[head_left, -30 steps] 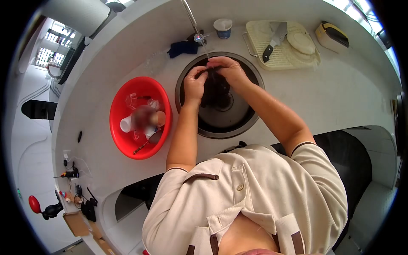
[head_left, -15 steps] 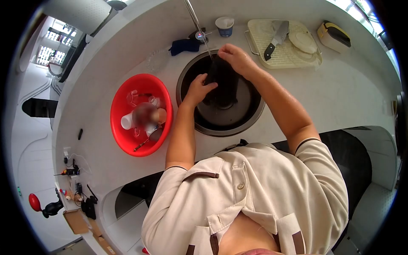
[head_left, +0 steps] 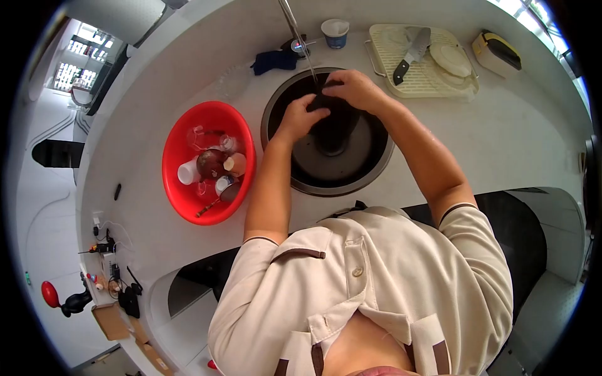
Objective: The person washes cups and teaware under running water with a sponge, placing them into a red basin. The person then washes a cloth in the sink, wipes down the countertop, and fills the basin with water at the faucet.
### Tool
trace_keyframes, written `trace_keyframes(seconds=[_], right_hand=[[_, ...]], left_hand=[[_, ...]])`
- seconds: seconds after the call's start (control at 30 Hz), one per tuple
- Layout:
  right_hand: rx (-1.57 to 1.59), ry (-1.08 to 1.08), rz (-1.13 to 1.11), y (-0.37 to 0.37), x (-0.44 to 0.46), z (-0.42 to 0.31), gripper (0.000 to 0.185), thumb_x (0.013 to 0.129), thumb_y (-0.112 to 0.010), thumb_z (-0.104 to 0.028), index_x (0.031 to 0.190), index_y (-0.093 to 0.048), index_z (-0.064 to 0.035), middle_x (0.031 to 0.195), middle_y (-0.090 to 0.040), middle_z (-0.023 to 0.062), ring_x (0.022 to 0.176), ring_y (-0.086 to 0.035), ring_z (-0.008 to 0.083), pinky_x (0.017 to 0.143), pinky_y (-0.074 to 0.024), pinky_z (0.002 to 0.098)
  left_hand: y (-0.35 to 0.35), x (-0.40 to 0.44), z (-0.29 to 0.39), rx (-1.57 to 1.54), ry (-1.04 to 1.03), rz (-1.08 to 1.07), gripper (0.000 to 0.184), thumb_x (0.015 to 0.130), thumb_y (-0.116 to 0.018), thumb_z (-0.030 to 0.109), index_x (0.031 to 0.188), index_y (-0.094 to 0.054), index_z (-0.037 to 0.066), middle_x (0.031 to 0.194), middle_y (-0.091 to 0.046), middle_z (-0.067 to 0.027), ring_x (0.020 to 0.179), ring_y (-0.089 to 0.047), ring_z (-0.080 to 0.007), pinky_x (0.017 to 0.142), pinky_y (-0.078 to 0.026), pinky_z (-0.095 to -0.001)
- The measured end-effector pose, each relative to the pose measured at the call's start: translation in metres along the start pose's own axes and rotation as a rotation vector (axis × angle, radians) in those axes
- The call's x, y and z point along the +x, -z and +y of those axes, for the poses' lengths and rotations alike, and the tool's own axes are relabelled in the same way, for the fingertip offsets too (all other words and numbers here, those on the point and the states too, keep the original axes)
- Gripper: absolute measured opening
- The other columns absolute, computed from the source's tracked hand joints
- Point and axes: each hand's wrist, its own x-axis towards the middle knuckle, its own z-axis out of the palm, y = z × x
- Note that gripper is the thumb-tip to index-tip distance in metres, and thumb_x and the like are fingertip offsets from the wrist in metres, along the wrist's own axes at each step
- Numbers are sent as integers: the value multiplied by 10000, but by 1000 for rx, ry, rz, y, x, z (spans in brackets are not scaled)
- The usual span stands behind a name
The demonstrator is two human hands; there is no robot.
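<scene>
A dark cloth (head_left: 335, 122) hangs down into the round metal sink (head_left: 342, 190), bunched at its top under the faucet (head_left: 300, 37). My left hand (head_left: 301, 118) grips its left side between thumb and fingers. On the right, my right hand (head_left: 356, 89) is closed on the upper part of the same cloth, close beside the faucet's end. Where the fingertips meet the dark fabric, little detail shows. The lower part of the cloth lies near the sink's drain.
Left of the sink stands a red basin (head_left: 172, 188) with cups and a dark round object. Behind the sink are a dark blue cloth (head_left: 274, 61) and a tub (head_left: 335, 34). A knife (head_left: 412, 56) lies on a drying tray (head_left: 433, 91); a yellow-black box (head_left: 496, 53) stands farther right.
The cloth was bunched, then stretched up between my hands, and is now gathered again near the faucet. My right hand has come down slightly, and my left hand has moved up and right.
</scene>
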Motion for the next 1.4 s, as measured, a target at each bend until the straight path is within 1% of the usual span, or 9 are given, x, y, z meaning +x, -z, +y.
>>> trace_keyframes(seconds=[0.17,0.27,0.43,0.5,0.67,0.83,0.97,1.17,1.4], right_hand=[[138,72,212,2,1,-1,237,806,-654,-226,948,-649,-37,843,-644,151,794,-602,242,738,-468,341],[335,-113,240,7,2,7,312,792,-684,-247,1008,-632,-28,901,-653,133,833,-602,245,775,-468,335],[-13,193,-8,-24,1,27,488,682,-748,-269,1091,-609,-42,1016,-642,182,930,-609,307,824,-462,378],[-72,40,-176,-28,0,23,477,683,-741,-292,1063,-615,-32,952,-647,189,901,-612,321,801,-463,380],[13,-10,-5,-17,0,15,388,714,-710,-314,965,-640,-26,862,-641,187,826,-607,316,753,-462,363],[369,-180,40,-1,-9,-7,225,847,-643,-262,912,-633,-47,763,-564,-9,720,-489,90,644,-403,246],[220,-125,-44,-8,-8,1,293,797,-675,-272,964,-619,-37,822,-604,70,768,-544,154,698,-435,286],[-54,-15,-206,-34,-6,8,461,704,-703,-289,1073,-595,-35,972,-642,180,919,-608,331,784,-468,371],[252,-51,-14,-25,2,-8,371,809,-649,-296,1092,-632,-56,1011,-657,137,925,-615,236,827,-461,334]], left_hand=[[1,-10,-36,211,24,75,251,832,-640,129,1034,-609,-16,878,-638,-33,813,-573,-116,767,-445,-250],[0,-16,-38,48,312,196,211,841,-625,120,1005,-616,-12,852,-633,-33,795,-569,-109,761,-445,-248],[-5,4,-4,13,-99,247,152,864,-611,127,965,-610,14,834,-602,-26,769,-539,-99,723,-440,-241],[-9,10,7,42,-93,194,182,860,-629,148,993,-587,31,840,-594,-20,777,-545,-112,732,-439,-240],[-16,8,-4,-160,-156,216,255,820,-657,141,1031,-566,31,918,-622,-53,880,-573,-126,764,-454,-268],[-10,-7,-45,-207,170,187,178,837,-617,72,1008,-597,26,865,-593,9,823,-550,-94,756,-435,-228],[-9,-7,-33,-415,142,251,159,833,-648,115,951,-620,10,813,-601,-10,744,-535,-85,689,-429,-220],[-14,13,18,-66,-181,227,193,812,-698,171,833,-593,10,747,-582,8,708,-524,-83,671,-433,-239],[-28,17,-35,-674,-184,131,562,797,-707,226,1249,-418,60,1170,-518,-49,1078,-481,-151,869,-417,-278]])
